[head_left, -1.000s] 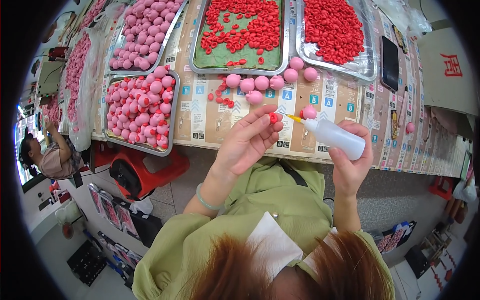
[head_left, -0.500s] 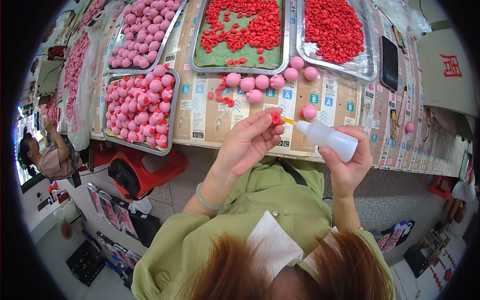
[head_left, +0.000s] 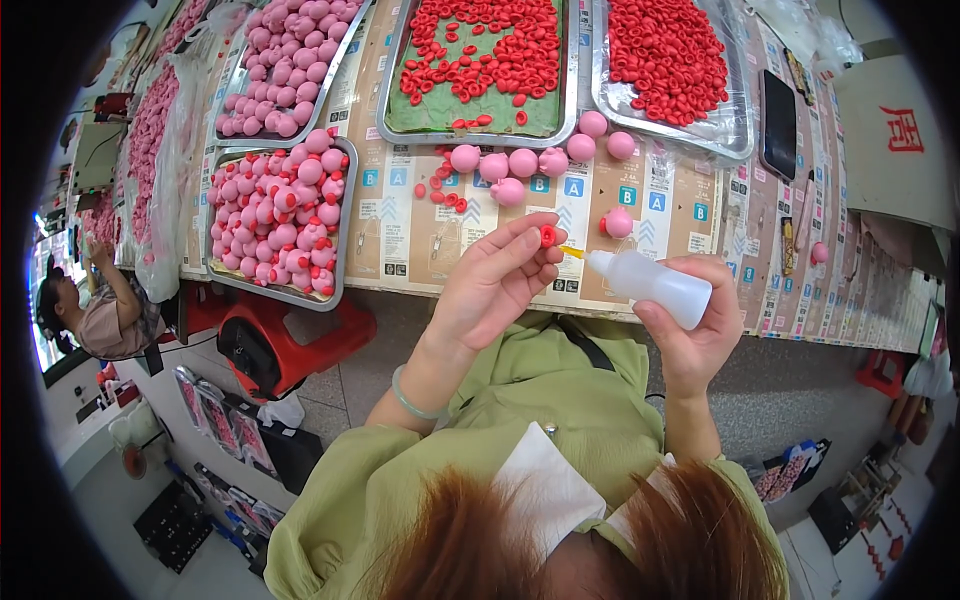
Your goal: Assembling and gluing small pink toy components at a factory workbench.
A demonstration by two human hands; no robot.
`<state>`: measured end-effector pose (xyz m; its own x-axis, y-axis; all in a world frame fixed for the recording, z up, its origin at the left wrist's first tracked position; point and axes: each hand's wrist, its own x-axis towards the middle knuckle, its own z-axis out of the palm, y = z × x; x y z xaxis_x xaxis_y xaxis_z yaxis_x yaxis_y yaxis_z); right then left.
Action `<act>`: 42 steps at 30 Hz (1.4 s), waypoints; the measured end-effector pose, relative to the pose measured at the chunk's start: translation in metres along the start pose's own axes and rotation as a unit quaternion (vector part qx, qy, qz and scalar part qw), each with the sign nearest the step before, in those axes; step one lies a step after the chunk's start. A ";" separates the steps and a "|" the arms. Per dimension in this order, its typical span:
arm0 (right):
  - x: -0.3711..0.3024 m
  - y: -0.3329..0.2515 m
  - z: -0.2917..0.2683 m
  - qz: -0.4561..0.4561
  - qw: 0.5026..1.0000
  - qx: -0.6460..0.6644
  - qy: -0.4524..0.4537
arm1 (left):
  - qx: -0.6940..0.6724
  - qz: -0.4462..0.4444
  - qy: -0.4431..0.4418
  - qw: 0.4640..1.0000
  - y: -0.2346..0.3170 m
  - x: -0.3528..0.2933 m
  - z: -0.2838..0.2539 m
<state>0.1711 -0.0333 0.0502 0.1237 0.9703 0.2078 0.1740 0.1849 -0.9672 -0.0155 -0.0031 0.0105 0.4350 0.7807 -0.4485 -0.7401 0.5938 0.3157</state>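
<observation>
Between the thumb and fingers of my left hand (head_left: 500,275) is a small red oval piece with a hollow (head_left: 547,236). My right hand (head_left: 695,320) is closed round a white squeeze bottle (head_left: 655,285), tilted with its thin yellow tip (head_left: 572,251) pointing at the red piece, a small gap between them. Just beyond the bottle sits a pink ball with a red piece on its side (head_left: 618,222). A row of pink balls (head_left: 522,162) and several loose red pieces (head_left: 437,184) lie on the table farther off.
Metal trays hold red pieces on a green sheet (head_left: 577,60), more red pieces (head_left: 750,110), plain pink balls (head_left: 290,75) and pink balls with red pieces (head_left: 349,215). A black phone (head_left: 778,125) lies at the right. A red stool (head_left: 290,355) stands below the table's left part. Another person (head_left: 115,310) sits far left.
The bottle's tip has drawn back slightly from the red piece. My left hand has shifted a little and the red piece's hollow shows more clearly.
</observation>
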 end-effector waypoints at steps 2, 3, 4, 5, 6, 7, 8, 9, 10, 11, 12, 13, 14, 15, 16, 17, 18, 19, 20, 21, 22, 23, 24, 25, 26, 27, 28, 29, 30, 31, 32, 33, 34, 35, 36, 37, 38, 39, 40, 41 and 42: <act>0.001 0.000 0.000 -0.001 1.000 0.007 -0.003 | -0.004 -0.004 0.003 1.000 0.000 0.000 0.000; 0.001 -0.001 -0.001 0.000 1.000 0.007 -0.003 | -0.004 -0.004 0.003 1.000 0.000 0.000 -0.001; 0.000 -0.002 -0.002 0.045 0.997 0.063 0.028 | -0.013 -0.007 -0.003 1.000 0.000 0.001 -0.002; -0.001 -0.003 -0.005 0.091 0.987 0.118 0.059 | -0.023 -0.010 -0.009 1.000 0.000 0.001 -0.002; 0.001 0.000 -0.009 0.091 0.987 0.117 0.059 | -0.024 -0.011 -0.010 1.000 0.001 0.001 -0.004; 0.005 0.007 -0.016 0.109 0.973 0.178 0.099 | -0.030 -0.002 -0.016 0.999 0.002 0.001 -0.005; 0.009 0.016 -0.023 0.127 0.953 0.238 0.137 | -0.035 0.008 -0.022 0.999 0.003 0.000 -0.008; 0.014 0.021 -0.029 0.144 0.951 0.229 0.149 | -0.037 0.004 -0.025 0.999 0.004 0.001 -0.010; 0.017 0.033 -0.038 0.142 0.952 0.225 0.152 | -0.031 0.009 -0.007 0.999 0.006 0.001 -0.012; 0.020 0.051 -0.047 0.143 0.966 0.153 0.150 | -0.025 0.015 0.011 1.000 0.007 0.001 -0.014; 0.023 0.062 -0.051 0.143 0.975 0.080 0.149 | -0.025 0.010 0.008 1.000 0.007 0.002 -0.016; 0.026 0.068 -0.051 0.145 0.972 0.072 0.172 | -0.018 0.017 0.005 1.000 0.006 0.003 -0.017; 0.028 0.077 -0.052 0.144 0.972 0.070 0.174 | -0.012 0.025 0.003 1.000 0.006 0.004 -0.019; 0.030 0.086 -0.054 0.132 0.975 0.027 0.176 | -0.012 0.023 0.001 1.000 0.006 0.004 -0.019; 0.030 0.094 -0.056 0.119 0.977 -0.017 0.177 | -0.018 0.023 -0.005 1.000 0.006 0.004 -0.019; 0.030 0.097 -0.054 0.106 0.977 -0.026 0.182 | -0.024 0.025 -0.010 0.999 0.006 0.004 -0.019; 0.030 0.095 -0.053 0.106 0.977 -0.026 0.182 | -0.024 0.025 -0.010 0.999 0.006 0.005 -0.020; 0.029 0.091 -0.050 0.062 0.967 -0.137 0.208 | -0.021 0.022 -0.006 1.000 0.006 0.006 -0.020; 0.027 0.086 -0.045 0.018 0.942 -0.246 0.229 | -0.018 0.020 0.000 1.000 0.007 0.006 -0.020; 0.023 0.083 -0.040 0.018 0.942 -0.245 0.229 | -0.018 0.021 0.001 1.000 0.006 0.006 -0.020; 0.018 0.079 -0.036 -0.018 0.931 -0.277 0.237 | -0.016 0.020 0.009 1.000 0.006 0.006 -0.020; 0.012 0.075 -0.032 -0.054 0.917 -0.309 0.247 | -0.013 0.016 0.016 1.000 0.005 0.006 -0.020; 0.008 0.074 -0.027 -0.023 0.958 -0.247 0.145 | -0.012 0.015 0.016 1.000 0.003 0.007 -0.020; 0.004 0.073 -0.020 0.008 0.983 -0.180 0.040 | -0.013 0.007 0.010 1.000 0.002 0.008 -0.020; 0.008 0.069 -0.008 -0.034 0.969 -0.245 -0.022 | -0.014 -0.002 0.004 1.000 -0.001 0.011 -0.020; 0.014 0.065 0.002 -0.075 0.945 -0.307 -0.085 | -0.012 -0.003 0.004 1.000 -0.002 0.011 -0.018; 0.015 0.070 0.006 -0.075 0.945 -0.307 -0.084 | -0.003 -0.007 0.002 1.000 -0.003 0.010 -0.017; 0.016 0.077 0.010 -0.074 0.944 -0.306 -0.100 | 0.005 -0.010 0.001 1.000 -0.004 0.010 -0.015; 0.016 0.080 0.012 -0.073 0.942 -0.306 -0.117 | 0.005 -0.009 0.001 1.000 -0.005 0.010 -0.013; 0.017 0.080 0.012 -0.074 0.942 -0.305 -0.117 | 0.025 -0.007 0.006 1.000 -0.005 0.009 -0.010; 0.016 0.079 0.010 0.008 0.981 -0.169 -0.097 | 0.043 -0.004 0.012 0.999 -0.006 0.008 -0.010; 0.015 0.076 0.009 0.090 0.993 -0.029 -0.075 | 0.042 -0.002 0.014 0.999 -0.008 0.008 -0.010; 0.014 0.069 0.009 0.090 0.992 -0.029 -0.078 | 0.087 0.018 0.016 0.996 -0.010 0.009 -0.010; 0.015 0.057 0.009 0.220 0.951 0.205 -0.076 | 0.133 0.034 0.015 0.990 -0.012 0.012 -0.009; 0.016 0.048 0.010 0.333 0.839 0.425 -0.070 | 0.132 0.035 0.016 0.990 -0.013 0.012 -0.008; 0.015 0.043 0.011 0.334 0.839 0.424 -0.071 | 0.183 0.050 0.024 0.981 -0.015 0.012 -0.005; 0.015 0.038 0.013 0.347 0.826 0.436 -0.080 | 0.235 0.064 0.032 0.969 -0.015 0.012 -0.002; 0.014 0.035 0.014 0.360 0.814 0.448 -0.089 | 0.234 0.064 0.033 0.970 -0.016 0.012 0.000; 0.012 0.034 0.015 0.360 0.814 0.448 -0.089 | 0.264 0.085 0.028 0.961 -0.017 0.012 0.002; 0.008 0.035 0.015 0.324 0.854 0.396 -0.100 | 0.293 0.104 0.022 0.950 -0.017 0.011 0.004; 0.006 0.035 0.015 0.286 0.889 0.341 -0.110 | 0.293 0.104 0.022 0.950 -0.017 0.010 0.006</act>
<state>0.1629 -0.0185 0.0157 -0.2050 0.9293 -0.3071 -0.4988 -0.3691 -0.7842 0.0043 -0.0042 0.0053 0.2785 0.8919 -0.3562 -0.3896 0.4439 0.8069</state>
